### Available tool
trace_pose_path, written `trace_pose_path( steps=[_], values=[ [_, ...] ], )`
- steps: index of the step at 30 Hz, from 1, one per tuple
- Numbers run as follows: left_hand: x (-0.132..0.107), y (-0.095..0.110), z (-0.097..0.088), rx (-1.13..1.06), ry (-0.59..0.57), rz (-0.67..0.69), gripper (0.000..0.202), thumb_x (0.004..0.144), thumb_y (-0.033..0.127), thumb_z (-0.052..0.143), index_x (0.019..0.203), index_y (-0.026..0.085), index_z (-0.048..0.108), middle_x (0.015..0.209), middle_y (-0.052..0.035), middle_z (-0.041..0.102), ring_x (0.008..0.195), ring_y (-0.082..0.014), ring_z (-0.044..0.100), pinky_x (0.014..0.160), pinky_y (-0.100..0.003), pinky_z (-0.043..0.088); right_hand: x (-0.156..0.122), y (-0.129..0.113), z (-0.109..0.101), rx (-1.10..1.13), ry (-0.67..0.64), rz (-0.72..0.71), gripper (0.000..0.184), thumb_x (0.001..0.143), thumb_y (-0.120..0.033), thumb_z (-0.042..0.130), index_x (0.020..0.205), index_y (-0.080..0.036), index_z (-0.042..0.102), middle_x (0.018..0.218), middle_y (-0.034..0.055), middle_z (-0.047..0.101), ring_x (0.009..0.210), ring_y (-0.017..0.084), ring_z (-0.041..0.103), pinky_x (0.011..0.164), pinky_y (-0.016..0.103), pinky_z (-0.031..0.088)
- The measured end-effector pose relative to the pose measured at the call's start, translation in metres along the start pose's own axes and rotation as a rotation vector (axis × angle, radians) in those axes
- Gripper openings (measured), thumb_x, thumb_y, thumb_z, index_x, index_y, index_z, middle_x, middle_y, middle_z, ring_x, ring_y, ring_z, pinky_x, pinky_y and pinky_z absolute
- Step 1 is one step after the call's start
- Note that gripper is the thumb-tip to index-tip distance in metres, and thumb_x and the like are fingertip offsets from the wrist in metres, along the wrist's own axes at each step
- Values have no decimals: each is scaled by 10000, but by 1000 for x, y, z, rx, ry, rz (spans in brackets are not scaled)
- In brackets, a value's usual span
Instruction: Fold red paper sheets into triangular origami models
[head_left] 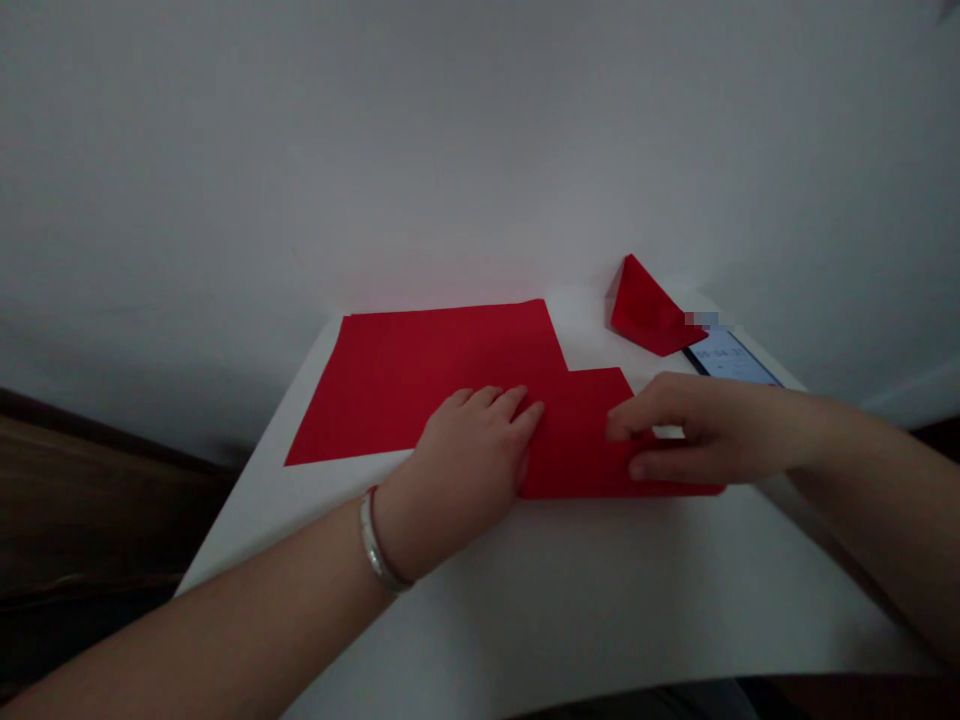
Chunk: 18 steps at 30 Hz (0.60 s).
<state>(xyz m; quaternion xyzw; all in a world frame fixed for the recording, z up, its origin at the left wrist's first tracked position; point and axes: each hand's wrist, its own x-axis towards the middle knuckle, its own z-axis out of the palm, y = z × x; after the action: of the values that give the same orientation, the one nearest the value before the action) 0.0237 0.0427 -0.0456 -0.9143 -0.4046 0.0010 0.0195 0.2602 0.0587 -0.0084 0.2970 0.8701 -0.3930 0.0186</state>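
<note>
My left hand (pixel 480 440) lies flat, fingers stretched out, on the left part of a red sheet of paper (pixel 570 430) near the middle of the white table. A silver bangle circles the wrist. At the right side of this sheet, my right hand (pixel 697 425) has its thumb and index finger bent around a part of the paper, which looks folded or raised there. The exact fold is partly hidden by the fingers. Larger red paper (pixel 427 380) lies flat behind and to the left, partly covered by my left hand.
A folded red paper piece (pixel 649 310) stands at the back right, its tip over a phone (pixel 731 358) with a lit screen showing digits. The white table (pixel 570 590) meets a pale wall (pixel 450 150). A brown wooden surface (pixel 90 490) is at the left.
</note>
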Motion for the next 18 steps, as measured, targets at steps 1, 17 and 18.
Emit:
trace_pose_path(
  steps=[1,17,18],
  values=[
    [1,-1,0,-16,2,-4,458,885,234,456,1336,166,496,1374,-123,526,1201,-299,533,975,-486,446,-2,2,-2,34,22,-24,222,901,-343,510,751,-182,541,695,-16,573,595,101,503,541,238,350],
    [1,1,11,-23,50,-5,328,853,200,485,1131,127,642,1325,-163,528,1181,-299,501,991,-474,426,14,17,5,-310,297,301,251,893,-392,459,776,-220,600,667,-5,603,569,135,510,513,275,323],
    [1,2,12,-15,57,-15,340,845,209,490,1135,104,634,1312,-183,527,1178,-311,496,983,-475,431,17,20,7,-380,367,326,236,891,-382,462,821,-224,622,718,10,634,610,148,538,534,280,341]
  ],
)
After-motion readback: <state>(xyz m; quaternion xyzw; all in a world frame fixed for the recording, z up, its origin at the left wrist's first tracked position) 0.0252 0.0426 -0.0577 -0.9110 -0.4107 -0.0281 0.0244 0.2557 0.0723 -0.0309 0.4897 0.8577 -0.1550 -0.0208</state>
